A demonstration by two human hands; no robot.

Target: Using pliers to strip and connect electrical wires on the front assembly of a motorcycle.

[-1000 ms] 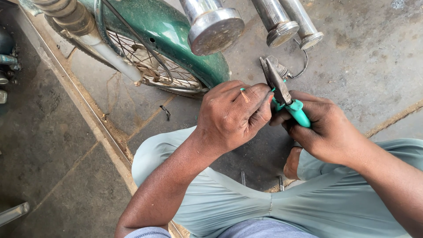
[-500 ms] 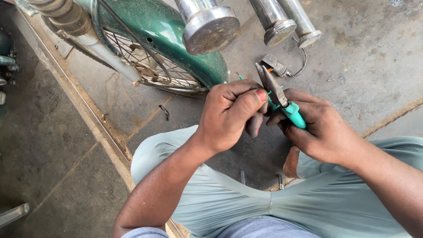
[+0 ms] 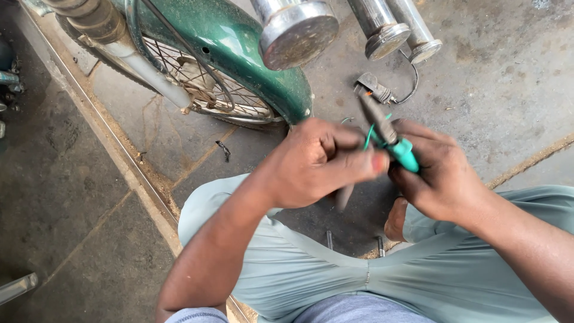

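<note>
- The right hand (image 3: 445, 179) is wrapped tight around the handles of a pair of pliers (image 3: 385, 133).
- The pliers have bright green grips and a dark metal nose. The nose points up and away from the person, toward the top of the picture.
- The left hand (image 3: 317, 162) is curled up just beside the pliers, with its fingertips (image 3: 378, 161) touching the pliers near the green grip. It is a bit blurry.
- A thin green wire (image 3: 369, 136) curves between the left hand and the pliers. It is too small and blurry to tell if the left hand is pinching it.
- Both hands are held up in the air, over the person's knees and the concrete floor (image 3: 496, 90).
- The person wears pale green trousers (image 3: 311, 269) and sits low, with knees spread apart.
- A small dark part with a black cable (image 3: 373, 88) lies on the floor just past the tip of the pliers.
- A green mudguard (image 3: 251, 54) curves over a spoked wheel (image 3: 203, 90) to the upper left of the hands.
- Three shiny metal tubes (image 3: 382, 30) stick in from the top of the picture, with their round ends facing down.
- A small dark bit (image 3: 224, 149) lies on the floor below the wheel.
</note>
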